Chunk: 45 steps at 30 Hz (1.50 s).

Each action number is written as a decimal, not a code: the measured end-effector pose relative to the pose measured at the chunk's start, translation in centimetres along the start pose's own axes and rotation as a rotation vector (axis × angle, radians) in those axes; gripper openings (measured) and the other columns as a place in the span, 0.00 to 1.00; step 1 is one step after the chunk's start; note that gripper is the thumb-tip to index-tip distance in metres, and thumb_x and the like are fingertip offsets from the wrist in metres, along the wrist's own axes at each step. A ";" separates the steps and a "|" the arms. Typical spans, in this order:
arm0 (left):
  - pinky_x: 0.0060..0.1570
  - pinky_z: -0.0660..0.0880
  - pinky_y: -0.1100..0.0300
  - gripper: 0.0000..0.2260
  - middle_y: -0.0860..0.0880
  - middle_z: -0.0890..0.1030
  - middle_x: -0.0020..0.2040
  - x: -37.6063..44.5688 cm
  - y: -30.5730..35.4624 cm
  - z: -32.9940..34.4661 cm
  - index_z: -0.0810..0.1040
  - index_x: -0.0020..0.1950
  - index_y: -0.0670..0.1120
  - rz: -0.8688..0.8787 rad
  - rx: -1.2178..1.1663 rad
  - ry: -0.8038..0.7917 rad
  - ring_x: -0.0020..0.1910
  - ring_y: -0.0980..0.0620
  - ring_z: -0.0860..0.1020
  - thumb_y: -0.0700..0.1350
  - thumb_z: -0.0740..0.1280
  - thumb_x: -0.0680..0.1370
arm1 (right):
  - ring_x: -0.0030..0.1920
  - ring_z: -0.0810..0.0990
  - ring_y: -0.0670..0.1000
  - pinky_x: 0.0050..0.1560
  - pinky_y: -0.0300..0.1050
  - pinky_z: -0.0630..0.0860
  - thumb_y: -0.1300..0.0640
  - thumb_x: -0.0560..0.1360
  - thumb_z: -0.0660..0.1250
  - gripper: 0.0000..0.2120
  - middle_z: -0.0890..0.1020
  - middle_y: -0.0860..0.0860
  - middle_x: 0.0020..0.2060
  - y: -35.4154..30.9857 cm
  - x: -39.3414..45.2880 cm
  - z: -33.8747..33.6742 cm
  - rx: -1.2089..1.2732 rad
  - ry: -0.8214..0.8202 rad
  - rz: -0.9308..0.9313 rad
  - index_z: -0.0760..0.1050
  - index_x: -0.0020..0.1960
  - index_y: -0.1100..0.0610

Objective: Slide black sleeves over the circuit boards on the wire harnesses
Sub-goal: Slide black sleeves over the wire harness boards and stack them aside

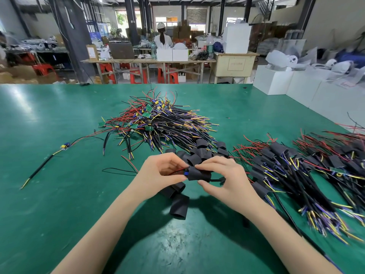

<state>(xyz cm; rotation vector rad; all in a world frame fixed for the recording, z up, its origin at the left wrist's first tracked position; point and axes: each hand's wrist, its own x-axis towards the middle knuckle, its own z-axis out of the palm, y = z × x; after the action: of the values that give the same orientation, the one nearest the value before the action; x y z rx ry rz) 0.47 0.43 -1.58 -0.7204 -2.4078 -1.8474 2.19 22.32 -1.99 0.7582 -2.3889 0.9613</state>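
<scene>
The left hand [160, 171] pinches the red-and-black wire end of a harness between thumb and curled fingers, right where a small blue part [186, 174] peeks out, and the right hand [221, 176] grips the black sleeve [198, 173] from its other side, fingertips on top and thumb beneath, so the sleeve sits between the two hands and covers most of the circuit board (the board itself is hidden inside it). The harness's black cable [216, 179] runs out under the right palm. Just below the fingers lie a few loose sleeves [178, 206] on the green table [49, 194], with more heaped just beyond the knuckles. Farther beyond the fingers is a tangled pile of bare harnesses [156, 121] with green boards showing. Off to the right of the right hand lie sleeved harnesses [296, 171] in rows. Well left of the left hand, a single harness [59, 153] lies alone.
</scene>
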 end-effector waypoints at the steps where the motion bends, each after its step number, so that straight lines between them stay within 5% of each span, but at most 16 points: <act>1: 0.50 0.79 0.62 0.11 0.44 0.85 0.45 0.0 0.0 0.0 0.82 0.48 0.43 0.004 -0.005 -0.002 0.44 0.52 0.83 0.31 0.75 0.70 | 0.51 0.78 0.44 0.54 0.51 0.72 0.58 0.67 0.77 0.15 0.82 0.44 0.49 -0.1 0.0 0.0 0.019 0.001 0.013 0.82 0.54 0.52; 11: 0.42 0.78 0.64 0.06 0.47 0.84 0.38 0.1 0.2 -0.2 0.78 0.47 0.36 -0.079 -0.065 0.013 0.34 0.52 0.82 0.30 0.71 0.73 | 0.51 0.78 0.50 0.54 0.47 0.75 0.61 0.69 0.76 0.15 0.81 0.49 0.49 -0.4 0.1 0.0 0.014 0.043 -0.130 0.82 0.55 0.58; 23: 0.43 0.79 0.62 0.09 0.44 0.85 0.38 -0.1 0.0 0.7 0.82 0.41 0.43 -0.028 -0.051 0.091 0.37 0.50 0.83 0.30 0.74 0.70 | 0.48 0.78 0.41 0.51 0.32 0.73 0.62 0.69 0.76 0.16 0.81 0.49 0.49 0.0 0.0 -0.4 0.114 0.014 -0.070 0.82 0.56 0.57; 31: 0.38 0.79 0.62 0.10 0.41 0.84 0.35 0.0 -0.1 0.2 0.84 0.36 0.44 -0.256 -0.237 0.101 0.32 0.49 0.81 0.30 0.72 0.71 | 0.47 0.81 0.51 0.50 0.46 0.77 0.65 0.70 0.74 0.15 0.81 0.52 0.51 -0.5 0.0 0.1 -0.072 -0.004 -0.220 0.81 0.57 0.59; 40: 0.42 0.76 0.68 0.08 0.50 0.84 0.37 -0.1 0.4 0.7 0.80 0.40 0.40 -0.028 -0.124 0.084 0.37 0.57 0.82 0.28 0.71 0.71 | 0.48 0.78 0.43 0.50 0.32 0.73 0.63 0.69 0.75 0.15 0.81 0.50 0.48 -0.5 -0.2 0.0 0.101 0.032 -0.109 0.82 0.56 0.58; 45: 0.40 0.76 0.66 0.07 0.47 0.84 0.36 -0.1 0.3 0.5 0.80 0.40 0.40 -0.039 -0.139 0.084 0.35 0.55 0.82 0.29 0.72 0.71 | 0.49 0.80 0.46 0.52 0.38 0.76 0.61 0.71 0.73 0.15 0.81 0.50 0.50 -0.5 -0.3 0.5 -0.006 0.039 -0.170 0.81 0.58 0.59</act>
<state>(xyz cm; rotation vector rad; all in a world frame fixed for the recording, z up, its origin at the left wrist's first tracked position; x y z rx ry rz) 0.77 0.90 -1.48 -0.5940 -2.2771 -2.0333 2.66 21.76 -2.20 0.9155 -2.2518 0.8903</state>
